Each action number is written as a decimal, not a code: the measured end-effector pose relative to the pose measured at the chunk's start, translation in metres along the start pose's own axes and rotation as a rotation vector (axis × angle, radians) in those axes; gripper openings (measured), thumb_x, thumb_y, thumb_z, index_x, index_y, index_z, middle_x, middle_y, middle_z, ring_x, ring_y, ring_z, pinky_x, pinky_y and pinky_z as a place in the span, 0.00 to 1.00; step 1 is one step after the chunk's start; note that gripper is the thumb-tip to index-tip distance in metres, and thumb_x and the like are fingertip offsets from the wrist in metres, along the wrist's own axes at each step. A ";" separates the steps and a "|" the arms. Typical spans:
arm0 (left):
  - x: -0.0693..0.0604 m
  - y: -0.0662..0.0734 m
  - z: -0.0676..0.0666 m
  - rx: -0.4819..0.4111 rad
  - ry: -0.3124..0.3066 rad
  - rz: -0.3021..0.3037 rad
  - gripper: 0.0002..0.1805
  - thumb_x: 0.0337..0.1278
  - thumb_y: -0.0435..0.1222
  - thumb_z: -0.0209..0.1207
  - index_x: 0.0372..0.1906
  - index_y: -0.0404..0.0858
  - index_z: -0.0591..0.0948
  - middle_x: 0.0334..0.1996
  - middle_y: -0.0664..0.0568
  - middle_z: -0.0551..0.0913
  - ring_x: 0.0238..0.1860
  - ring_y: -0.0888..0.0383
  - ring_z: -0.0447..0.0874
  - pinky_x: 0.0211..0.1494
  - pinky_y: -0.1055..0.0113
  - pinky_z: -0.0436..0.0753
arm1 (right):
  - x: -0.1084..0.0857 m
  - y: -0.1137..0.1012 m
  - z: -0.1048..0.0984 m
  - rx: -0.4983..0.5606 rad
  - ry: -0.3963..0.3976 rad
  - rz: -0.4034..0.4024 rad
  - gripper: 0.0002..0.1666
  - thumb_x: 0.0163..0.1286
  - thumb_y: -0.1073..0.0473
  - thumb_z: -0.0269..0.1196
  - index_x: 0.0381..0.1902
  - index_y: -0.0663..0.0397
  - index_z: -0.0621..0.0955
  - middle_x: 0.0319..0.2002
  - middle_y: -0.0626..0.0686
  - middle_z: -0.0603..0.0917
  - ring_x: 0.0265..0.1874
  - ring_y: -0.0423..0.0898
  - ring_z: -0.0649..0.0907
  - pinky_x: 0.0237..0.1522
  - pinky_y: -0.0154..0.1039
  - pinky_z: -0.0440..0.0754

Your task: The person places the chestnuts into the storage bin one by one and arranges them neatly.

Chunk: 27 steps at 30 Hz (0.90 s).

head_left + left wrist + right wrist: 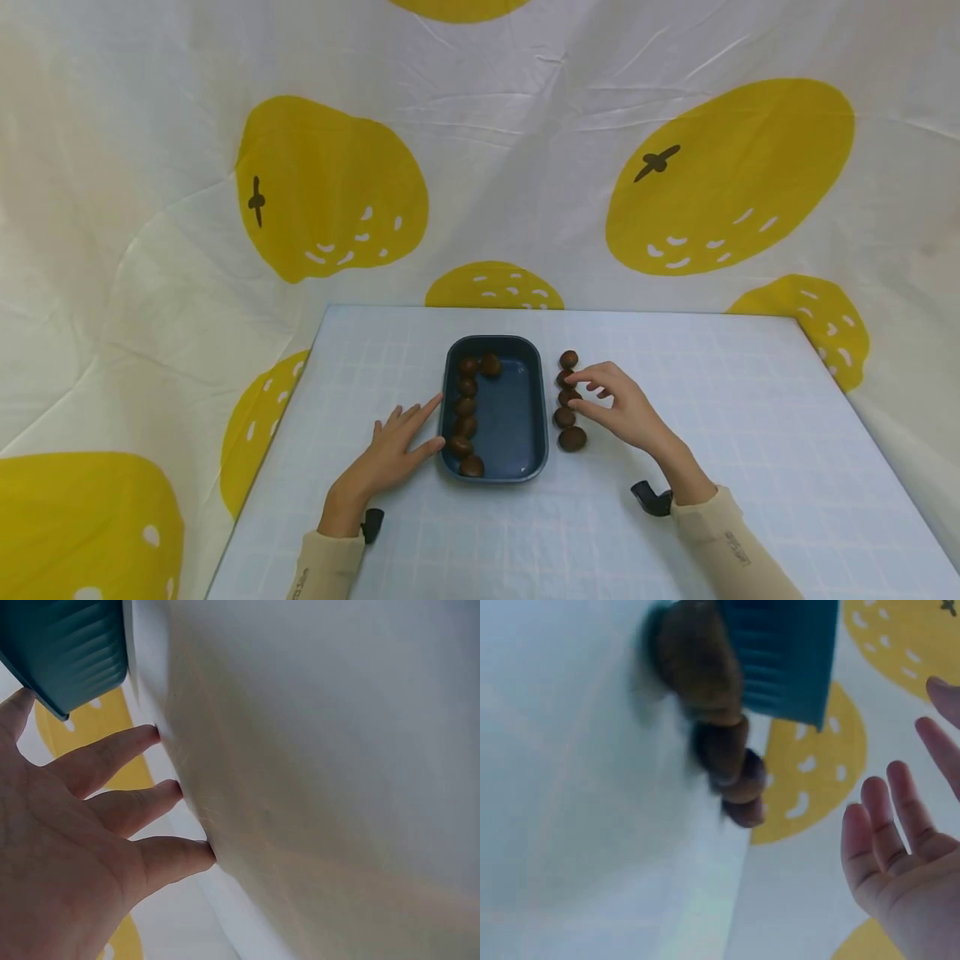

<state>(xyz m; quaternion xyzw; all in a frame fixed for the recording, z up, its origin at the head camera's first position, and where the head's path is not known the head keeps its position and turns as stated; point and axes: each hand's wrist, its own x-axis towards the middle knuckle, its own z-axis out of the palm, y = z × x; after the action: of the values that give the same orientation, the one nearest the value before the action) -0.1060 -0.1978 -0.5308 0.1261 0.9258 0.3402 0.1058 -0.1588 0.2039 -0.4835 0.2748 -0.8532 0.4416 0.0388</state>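
A dark blue-teal rectangular tray (513, 421) with ribbed outer walls lies in the middle of the table. Brown rounded chestnuts (466, 407) line its left side, with one more beside the far end of that line. To the right of the tray, several loose chestnuts (572, 439) form a column on the tabletop. My left hand (390, 458) spreads its fingers, the index finger and thumb touching the tray's left side. Over the loose column hovers my right hand (626, 410), thumb and fingers apart; the right wrist view shows a gap between its fingers (904, 799) and the blurred chestnuts (724, 750).
A pale checked cloth covers the table (750, 417). Behind and to the left hangs a white curtain (517, 200) printed with yellow fruit. Black curved pieces (651, 498) stick out at both wrists, beside the beige sleeves.
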 end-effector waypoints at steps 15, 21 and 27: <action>0.001 -0.001 0.001 0.003 -0.004 -0.013 0.39 0.65 0.66 0.51 0.78 0.70 0.53 0.76 0.43 0.59 0.75 0.29 0.43 0.66 0.25 0.36 | -0.033 0.041 0.009 0.021 -0.228 0.068 0.27 0.59 0.59 0.76 0.57 0.52 0.83 0.51 0.56 0.79 0.48 0.55 0.76 0.46 0.50 0.77; 0.000 0.000 0.000 -0.007 0.005 -0.004 0.39 0.66 0.65 0.52 0.78 0.68 0.54 0.76 0.41 0.60 0.75 0.28 0.43 0.66 0.24 0.36 | -0.039 0.045 0.013 -0.031 -0.256 0.061 0.29 0.57 0.61 0.76 0.58 0.48 0.83 0.51 0.51 0.79 0.51 0.53 0.76 0.52 0.46 0.74; 0.000 0.000 0.001 -0.004 -0.013 -0.023 0.39 0.65 0.67 0.50 0.78 0.71 0.52 0.76 0.43 0.58 0.76 0.30 0.42 0.67 0.26 0.35 | -0.040 0.043 0.016 -0.065 -0.260 0.034 0.28 0.56 0.60 0.77 0.56 0.47 0.84 0.52 0.46 0.78 0.52 0.46 0.74 0.54 0.48 0.73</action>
<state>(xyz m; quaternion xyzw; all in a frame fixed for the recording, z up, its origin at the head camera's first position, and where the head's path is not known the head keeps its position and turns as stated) -0.1060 -0.1973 -0.5316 0.1173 0.9259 0.3398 0.1158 -0.1434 0.2291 -0.5369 0.3138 -0.8694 0.3751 -0.0707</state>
